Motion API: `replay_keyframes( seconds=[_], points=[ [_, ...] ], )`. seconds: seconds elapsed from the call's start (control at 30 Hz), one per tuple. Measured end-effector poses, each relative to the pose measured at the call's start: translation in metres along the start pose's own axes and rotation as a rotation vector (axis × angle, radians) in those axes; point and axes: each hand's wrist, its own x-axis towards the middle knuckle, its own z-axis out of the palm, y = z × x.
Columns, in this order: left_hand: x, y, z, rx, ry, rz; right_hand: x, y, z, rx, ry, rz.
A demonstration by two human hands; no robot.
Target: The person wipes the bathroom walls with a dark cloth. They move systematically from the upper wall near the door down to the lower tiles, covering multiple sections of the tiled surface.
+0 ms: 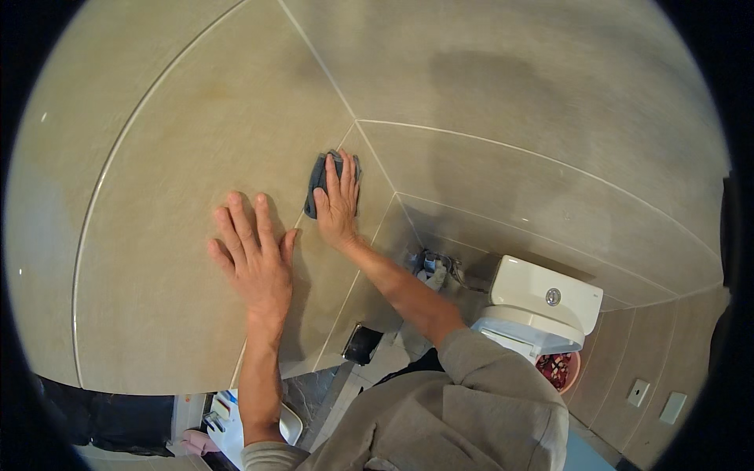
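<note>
My right hand (pixel 339 203) presses a dark grey cloth (pixel 317 185) flat against the beige tiled wall (pixel 171 235), close to the corner where two walls meet. Part of the cloth is hidden under the palm and fingers. To the left and lower, my left hand (pixel 256 259) rests on or very near the same wall, fingers spread, holding nothing. A light grout line (pixel 299 219) runs between the two hands and passes behind the cloth.
A white toilet (pixel 545 300) with its lid raised stands at the right. Beside it is a pink basin (pixel 568 374) with patterned fabric. A dark paper holder (pixel 362 344) juts from the wall below my right arm. A washbasin (pixel 291 424) lies at lower left.
</note>
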Motion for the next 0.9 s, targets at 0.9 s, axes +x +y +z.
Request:
replay_keyframes(
  seconds=[0.9],
  points=[
    [-0.035,-0.056,-0.039,-0.013,-0.146,0.174,0.027,-0.074,0.016,0.008,0.136,-0.029]
  ],
)
